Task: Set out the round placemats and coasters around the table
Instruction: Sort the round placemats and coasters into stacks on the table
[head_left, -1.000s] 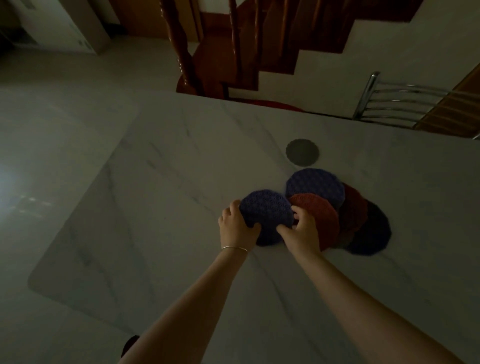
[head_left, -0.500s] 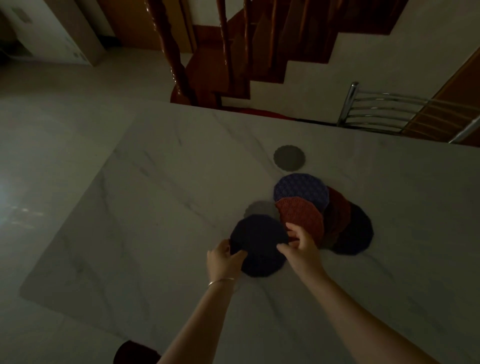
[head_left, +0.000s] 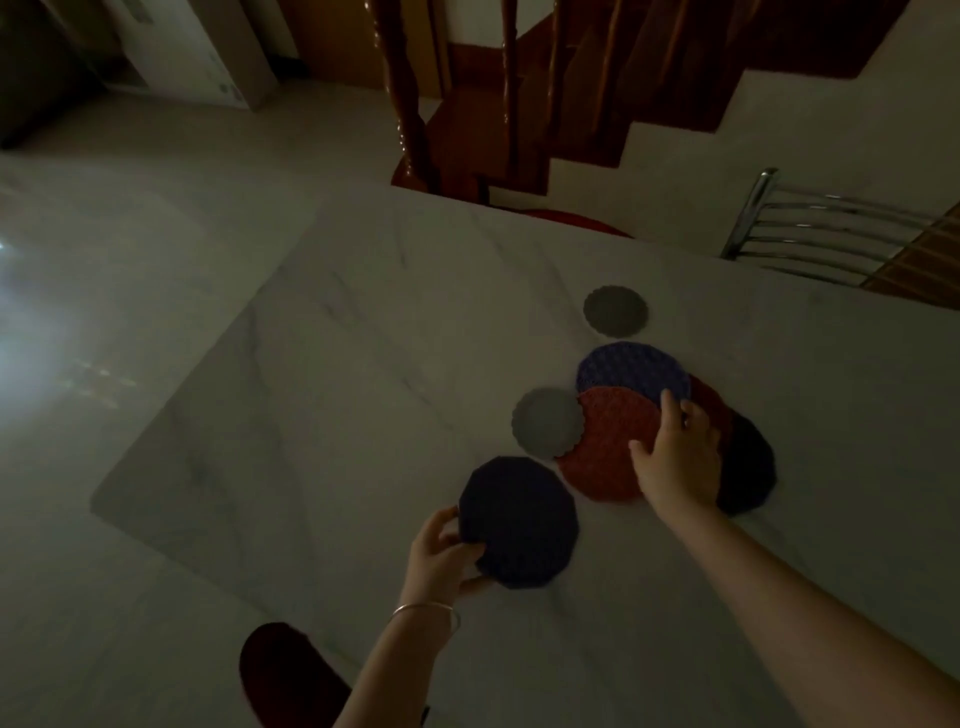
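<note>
Bottom left of the frame: a dark red chair seat (head_left: 283, 675) shows below the table edge. The left hand (head_left: 441, 558), a thin bangle (head_left: 428, 610) at its wrist, pinches the near-left rim of a dark navy placemat (head_left: 519, 522), thumb on top and fingers beneath; the mat lies low over the marble table (head_left: 322, 415), and whether it touches the surface cannot be told.

Centre right: the right hand (head_left: 678, 457) rests with fingers spread, holding nothing, flat on a red placemat (head_left: 602, 441). This mat tops an overlapping fan of 4: a blue placemat (head_left: 628, 366) behind it, a dark red placemat (head_left: 709, 405) and a black placemat (head_left: 748, 467) at the right, both partly covered.

Just left of the red mat, touching its edge, lies 1 grey coaster (head_left: 545, 421). A second grey coaster (head_left: 615, 310) lies apart, further up the table, just above the blue mat.

Upper right: a chrome chair back (head_left: 810, 228) stands at the far table edge. Top centre: a wooden staircase (head_left: 519, 104).
</note>
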